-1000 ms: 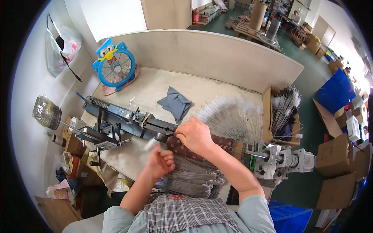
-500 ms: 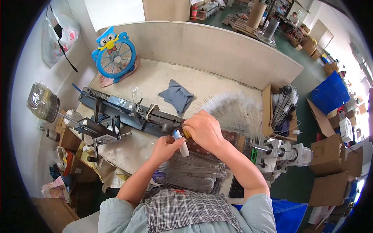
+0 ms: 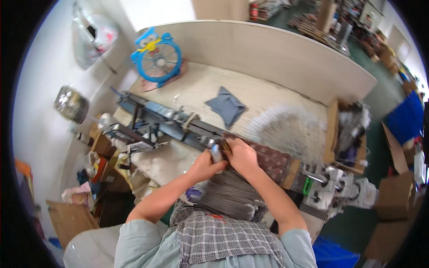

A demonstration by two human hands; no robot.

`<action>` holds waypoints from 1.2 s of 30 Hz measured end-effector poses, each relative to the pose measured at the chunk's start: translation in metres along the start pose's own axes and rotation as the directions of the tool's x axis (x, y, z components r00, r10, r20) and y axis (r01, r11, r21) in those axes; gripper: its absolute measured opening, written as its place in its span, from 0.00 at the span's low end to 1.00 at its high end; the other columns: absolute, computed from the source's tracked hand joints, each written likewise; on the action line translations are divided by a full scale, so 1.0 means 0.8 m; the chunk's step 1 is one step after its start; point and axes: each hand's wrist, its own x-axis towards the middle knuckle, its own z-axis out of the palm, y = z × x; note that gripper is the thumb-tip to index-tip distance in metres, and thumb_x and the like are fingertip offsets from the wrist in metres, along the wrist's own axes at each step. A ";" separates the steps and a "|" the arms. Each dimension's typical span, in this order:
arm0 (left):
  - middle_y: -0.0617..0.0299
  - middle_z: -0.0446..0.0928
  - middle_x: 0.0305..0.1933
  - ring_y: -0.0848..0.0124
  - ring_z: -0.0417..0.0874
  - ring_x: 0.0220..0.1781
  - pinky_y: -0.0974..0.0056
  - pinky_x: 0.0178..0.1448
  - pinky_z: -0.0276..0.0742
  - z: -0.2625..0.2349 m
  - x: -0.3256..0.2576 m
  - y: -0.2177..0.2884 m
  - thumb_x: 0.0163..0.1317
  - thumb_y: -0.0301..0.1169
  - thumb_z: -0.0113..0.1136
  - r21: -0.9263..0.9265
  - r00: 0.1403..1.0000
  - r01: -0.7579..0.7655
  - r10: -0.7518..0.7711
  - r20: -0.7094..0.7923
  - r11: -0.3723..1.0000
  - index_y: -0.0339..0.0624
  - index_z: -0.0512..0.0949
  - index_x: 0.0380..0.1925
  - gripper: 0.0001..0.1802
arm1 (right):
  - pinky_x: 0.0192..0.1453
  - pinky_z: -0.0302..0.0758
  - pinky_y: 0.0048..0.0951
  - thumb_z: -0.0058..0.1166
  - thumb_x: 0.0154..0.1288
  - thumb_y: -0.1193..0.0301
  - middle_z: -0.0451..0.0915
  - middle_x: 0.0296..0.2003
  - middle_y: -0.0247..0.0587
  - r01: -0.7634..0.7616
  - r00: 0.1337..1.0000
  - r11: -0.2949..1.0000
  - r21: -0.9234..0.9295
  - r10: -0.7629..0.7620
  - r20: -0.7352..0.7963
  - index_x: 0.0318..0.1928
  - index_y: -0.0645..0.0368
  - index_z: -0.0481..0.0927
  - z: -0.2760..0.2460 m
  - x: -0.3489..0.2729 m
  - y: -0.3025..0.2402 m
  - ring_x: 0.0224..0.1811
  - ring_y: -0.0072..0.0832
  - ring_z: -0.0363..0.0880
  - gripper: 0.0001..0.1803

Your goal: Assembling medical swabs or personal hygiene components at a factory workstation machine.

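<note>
Fingers closed, my left hand (image 3: 205, 167) grips a small white tube with a bluish part (image 3: 216, 154), now held close to upright. Beside it, my right hand (image 3: 242, 157) is curled at the end of a long dark metal bench fixture (image 3: 178, 125). Something dark and yellowish shows at its fingertips, too blurred to name. Thin wire-like lines run from near that hand toward a grey clamp machine (image 3: 337, 185) on the right. Below both hands lies a thick bundle of thin grey wires (image 3: 232, 192).
A blue cartoon-shaped fan (image 3: 159, 61) stands at the back left. A grey cloth (image 3: 226, 107) and a fanned-out spread of white-tipped wires (image 3: 286, 129) lie behind the fixture. A cardboard box (image 3: 331, 131) of wires is at the right; a crank device (image 3: 134, 138) stands left.
The view has swung, so the bench appears farther right. The white tube has turned from pointing down toward me to nearly upright. My right hand has come lower, beside the left.
</note>
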 end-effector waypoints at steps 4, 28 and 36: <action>0.63 0.76 0.32 0.75 0.77 0.31 0.66 0.36 0.74 -0.066 -0.037 -0.063 0.60 0.40 0.61 -0.664 0.891 0.122 -0.376 -0.255 0.738 0.39 0.72 0.41 0.18 | 0.41 0.75 0.40 0.58 0.55 0.67 0.77 0.35 0.43 0.033 0.994 0.998 0.056 -0.039 0.104 0.37 0.59 0.78 -0.019 -0.018 0.000 0.38 0.42 0.77 0.11; 0.63 0.79 0.32 0.76 0.78 0.31 0.71 0.37 0.75 0.039 -0.032 0.033 0.65 0.36 0.56 -0.854 0.991 0.131 -0.041 0.128 0.503 0.36 0.78 0.37 0.12 | 0.35 0.74 0.27 0.59 0.52 0.77 0.80 0.29 0.45 -0.234 0.964 0.956 0.176 0.253 -0.088 0.36 0.63 0.82 -0.136 -0.023 -0.032 0.29 0.31 0.79 0.08; 0.64 0.78 0.32 0.80 0.76 0.30 0.73 0.34 0.73 0.093 0.011 0.056 0.67 0.33 0.54 -0.786 0.993 0.091 0.004 0.118 0.612 0.37 0.77 0.40 0.10 | 0.37 0.74 0.22 0.59 0.54 0.76 0.82 0.30 0.42 -0.360 0.928 0.852 0.380 0.370 0.050 0.37 0.64 0.82 -0.155 -0.044 0.003 0.30 0.23 0.79 0.09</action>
